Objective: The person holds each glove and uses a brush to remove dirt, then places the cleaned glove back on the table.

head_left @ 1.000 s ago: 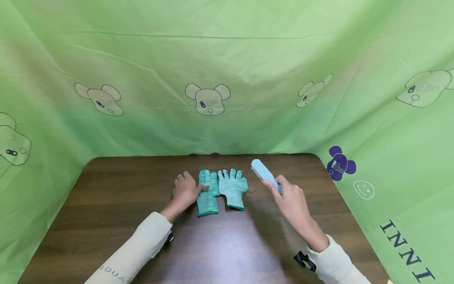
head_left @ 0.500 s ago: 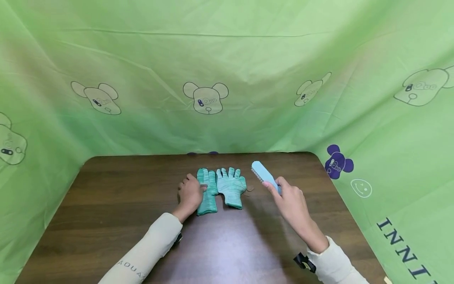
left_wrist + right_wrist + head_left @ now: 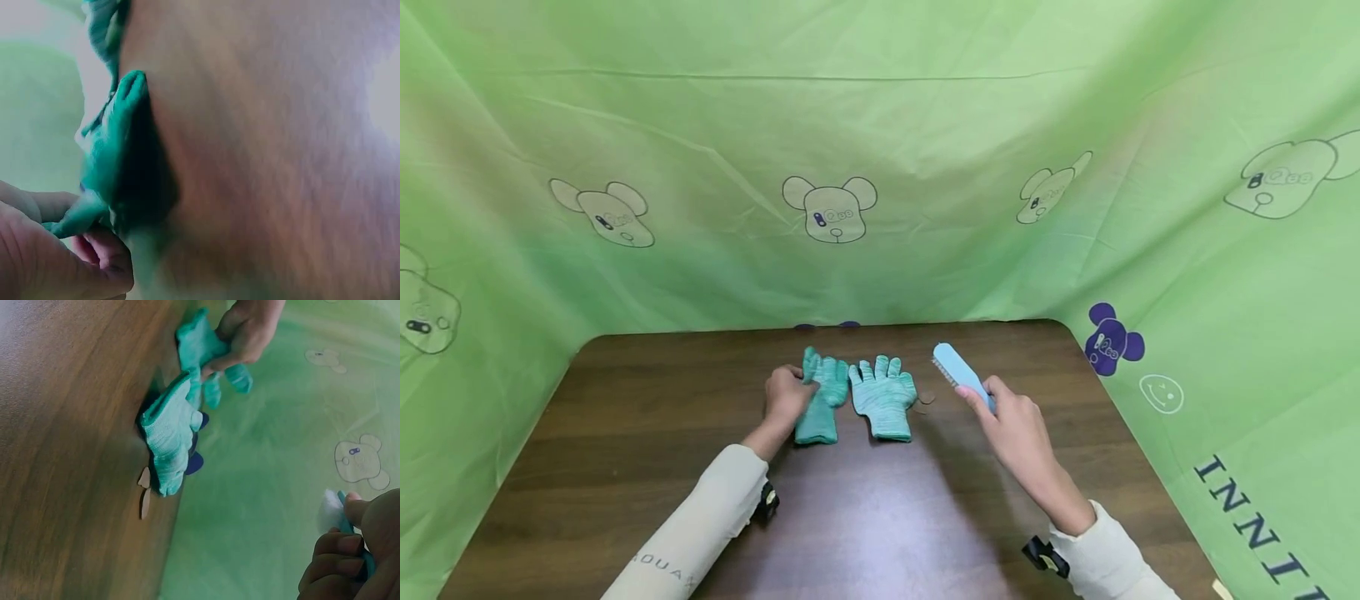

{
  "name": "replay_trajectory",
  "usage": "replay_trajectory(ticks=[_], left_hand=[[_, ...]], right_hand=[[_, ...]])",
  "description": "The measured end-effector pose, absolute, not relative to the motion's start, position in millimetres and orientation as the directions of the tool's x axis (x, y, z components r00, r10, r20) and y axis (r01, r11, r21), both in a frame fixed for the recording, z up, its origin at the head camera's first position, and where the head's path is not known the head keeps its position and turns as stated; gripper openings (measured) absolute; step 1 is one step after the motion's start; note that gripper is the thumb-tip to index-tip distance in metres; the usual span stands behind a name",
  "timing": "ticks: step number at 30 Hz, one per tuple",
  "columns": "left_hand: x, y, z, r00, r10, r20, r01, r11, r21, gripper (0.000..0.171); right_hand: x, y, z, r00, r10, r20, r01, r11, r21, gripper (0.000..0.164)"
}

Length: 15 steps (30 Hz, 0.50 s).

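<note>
Two green knitted gloves lie side by side on the brown table, cuffs toward me. My left hand [image 3: 787, 395] pinches the edge of the left glove [image 3: 825, 407], which looks partly lifted and twisted. In the left wrist view its cloth [image 3: 128, 144] hangs from between thumb and fingers. The right glove [image 3: 885, 406] lies spread with its fingers pointing away. My right hand [image 3: 1019, 427] grips the handle of a light blue brush [image 3: 958, 367], held up to the right of the gloves with its white bristles facing left. The handle's end is hidden in the palm.
Small brown flat pieces [image 3: 145, 487] lie on the table beside the right glove. The wooden tabletop [image 3: 647, 433] runs up to a green cloth [image 3: 715, 267] with printed bear heads, which hangs behind and at both sides.
The left hand now pinches the left glove's edge, and that glove has shifted left and partly lifted, widening the gap to the right glove. The brush and right hand stay nearly still.
</note>
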<state>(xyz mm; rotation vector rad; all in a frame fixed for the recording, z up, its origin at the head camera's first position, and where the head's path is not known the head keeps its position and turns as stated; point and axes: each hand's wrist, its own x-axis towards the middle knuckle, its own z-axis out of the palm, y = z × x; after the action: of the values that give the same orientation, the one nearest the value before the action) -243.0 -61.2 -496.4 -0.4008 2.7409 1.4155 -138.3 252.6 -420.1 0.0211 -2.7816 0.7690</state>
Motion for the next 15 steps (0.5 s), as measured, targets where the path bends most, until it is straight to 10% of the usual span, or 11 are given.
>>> replay_trajectory(ticks=[8, 15], left_hand=[[-243, -90, -472, -0.940, -0.099, -0.327, -0.327, -0.016, 0.945, 0.042], [-239, -74, -436, -0.937, 0.099, -0.336, -0.339, -0.505, 0.794, 0.034]], right_hand=[[-139, 252, -421, -0.968, 0.058, 0.245, -0.082, 0.847, -0.525, 0.035], [-145, 237, -413, -0.969, 0.034, 0.244, -0.111, 0.824, -0.556, 0.035]])
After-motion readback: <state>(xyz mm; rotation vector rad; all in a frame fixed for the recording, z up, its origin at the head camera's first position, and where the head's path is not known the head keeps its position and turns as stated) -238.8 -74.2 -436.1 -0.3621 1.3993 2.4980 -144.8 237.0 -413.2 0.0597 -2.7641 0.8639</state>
